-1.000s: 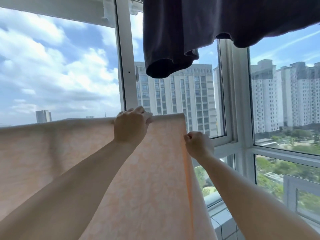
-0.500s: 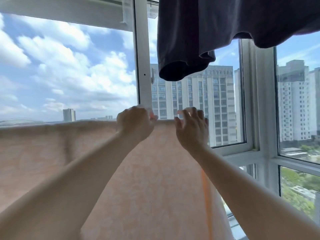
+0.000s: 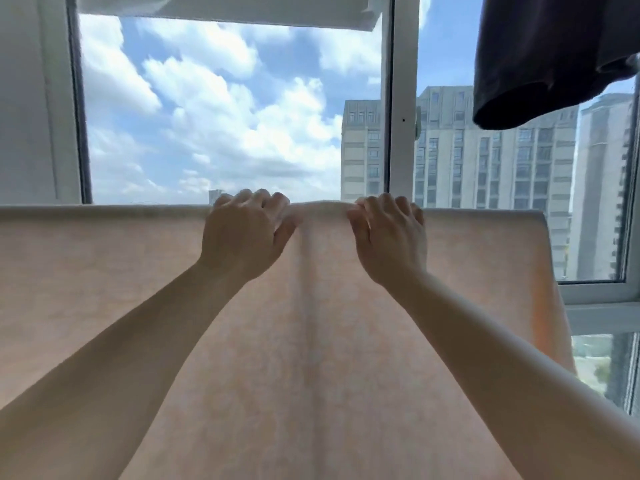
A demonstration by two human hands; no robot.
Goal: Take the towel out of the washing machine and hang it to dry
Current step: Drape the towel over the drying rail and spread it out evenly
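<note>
A pale peach towel [image 3: 104, 271] hangs spread wide in front of me, its straight top edge running across the view; what carries it is hidden under the fold. My left hand [image 3: 244, 233] grips the top edge near the middle, fingers curled over it. My right hand [image 3: 389, 233] grips the same edge a short way to the right, fingers also curled over the fold. A small hump of cloth rises between the two hands. The towel's right edge [image 3: 543, 271] hangs down with an orange border.
A dark garment [image 3: 540, 64] hangs at the upper right, above the towel's right end. Behind the towel are white window frames [image 3: 398, 98] with sky and tall buildings beyond. A white wall [image 3: 24, 98] stands at the left.
My right hand moved from the towel's right side edge to its top edge beside my left hand. The view swung left, so the dark garment now sits far right.
</note>
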